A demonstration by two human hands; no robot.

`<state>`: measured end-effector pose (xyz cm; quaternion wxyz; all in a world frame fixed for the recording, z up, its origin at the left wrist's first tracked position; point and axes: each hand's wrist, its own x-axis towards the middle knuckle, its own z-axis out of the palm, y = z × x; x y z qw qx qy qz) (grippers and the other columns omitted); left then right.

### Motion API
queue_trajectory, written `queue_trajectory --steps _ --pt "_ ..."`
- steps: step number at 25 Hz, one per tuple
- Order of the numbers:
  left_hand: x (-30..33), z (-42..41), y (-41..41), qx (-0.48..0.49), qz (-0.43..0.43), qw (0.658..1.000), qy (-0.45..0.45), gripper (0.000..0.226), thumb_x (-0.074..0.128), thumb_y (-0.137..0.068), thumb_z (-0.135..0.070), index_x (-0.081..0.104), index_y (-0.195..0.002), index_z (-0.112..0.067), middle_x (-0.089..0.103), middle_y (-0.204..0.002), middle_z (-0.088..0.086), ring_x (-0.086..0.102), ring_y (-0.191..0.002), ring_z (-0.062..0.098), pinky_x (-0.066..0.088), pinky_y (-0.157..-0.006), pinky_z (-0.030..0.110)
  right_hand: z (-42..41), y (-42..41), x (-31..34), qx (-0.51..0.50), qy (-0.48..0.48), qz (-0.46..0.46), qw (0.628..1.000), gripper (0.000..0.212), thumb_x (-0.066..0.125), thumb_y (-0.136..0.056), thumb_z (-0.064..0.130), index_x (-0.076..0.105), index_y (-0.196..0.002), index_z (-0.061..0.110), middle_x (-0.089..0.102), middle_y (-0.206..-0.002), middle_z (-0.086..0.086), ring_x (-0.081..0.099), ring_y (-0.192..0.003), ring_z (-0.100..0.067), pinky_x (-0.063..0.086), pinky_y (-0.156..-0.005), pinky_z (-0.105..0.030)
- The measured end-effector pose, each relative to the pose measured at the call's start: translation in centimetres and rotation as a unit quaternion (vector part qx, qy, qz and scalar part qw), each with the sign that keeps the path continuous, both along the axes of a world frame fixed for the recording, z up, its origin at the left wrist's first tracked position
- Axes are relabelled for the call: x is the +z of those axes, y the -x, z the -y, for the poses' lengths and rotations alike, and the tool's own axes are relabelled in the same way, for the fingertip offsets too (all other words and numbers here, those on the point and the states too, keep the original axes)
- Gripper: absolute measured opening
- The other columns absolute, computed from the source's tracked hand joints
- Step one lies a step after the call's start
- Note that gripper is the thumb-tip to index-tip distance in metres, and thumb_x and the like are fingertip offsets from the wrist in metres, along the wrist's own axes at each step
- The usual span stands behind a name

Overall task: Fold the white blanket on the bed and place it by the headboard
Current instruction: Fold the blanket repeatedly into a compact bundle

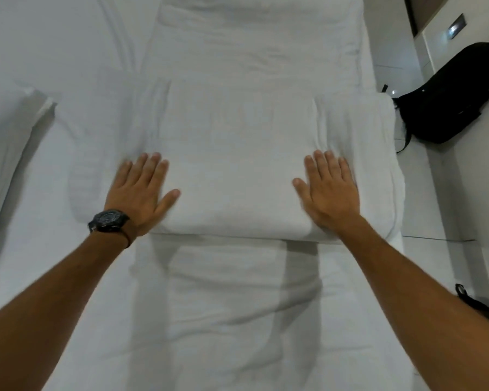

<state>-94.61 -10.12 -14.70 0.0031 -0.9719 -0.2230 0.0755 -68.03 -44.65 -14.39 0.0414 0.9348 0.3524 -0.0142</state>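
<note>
The white blanket (232, 153) lies along the bed as a long strip, with a thick folded section stacked across its middle. My left hand (141, 187), wearing a dark watch, presses flat on the left side of that folded section. Flat on the right side rests my right hand (328, 190). Both palms face down with fingers spread and hold nothing. More of the blanket strip runs toward me (226, 306) and away from me (251, 38). No headboard is in view.
The white bed sheet (40, 52) spreads to the left, with a pillow edge (14, 131) at the far left. A black bag (458, 94) sits on the tiled floor to the right of the bed. Another dark item (474, 303) lies at the lower right.
</note>
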Motion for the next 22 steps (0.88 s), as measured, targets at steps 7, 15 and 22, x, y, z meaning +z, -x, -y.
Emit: queue_trajectory --steps 7,15,22 --pt "-0.8 5.4 2.4 0.073 0.026 0.996 0.039 0.084 0.002 -0.103 -0.065 0.007 -0.167 -0.012 0.001 -0.176 0.007 -0.001 -0.163 0.026 -0.004 -0.130 0.051 -1.2 9.3 -1.6 -0.064 -0.087 -0.004 0.994 0.074 0.027 -0.111 0.056 0.041 -0.162 0.004 0.041 -0.168 -0.022 0.032 -0.159 -0.039 0.020 -0.130 -0.059" --pt "-2.0 10.8 7.7 0.132 0.113 0.976 0.128 0.073 0.022 -0.109 -0.053 0.012 -0.167 -0.011 0.004 -0.176 0.008 0.003 -0.162 0.028 0.011 -0.130 0.045 0.4 19.5 -2.3 -0.179 -0.240 -0.051 0.953 0.066 0.053 -0.110 0.040 0.038 -0.162 0.002 0.034 -0.171 -0.019 0.028 -0.160 -0.037 0.027 -0.129 -0.056" --pt "1.7 13.6 2.4 0.594 0.433 0.338 0.587 0.052 0.070 -0.099 -0.033 0.054 -0.140 -0.005 0.064 -0.122 0.008 0.067 -0.106 0.024 0.055 -0.099 0.037 -3.2 17.8 -0.5 -0.549 -0.664 -0.334 0.382 0.043 0.083 -0.092 0.032 0.063 -0.122 0.009 0.067 -0.102 -0.007 0.066 -0.082 -0.020 0.061 -0.077 -0.031"
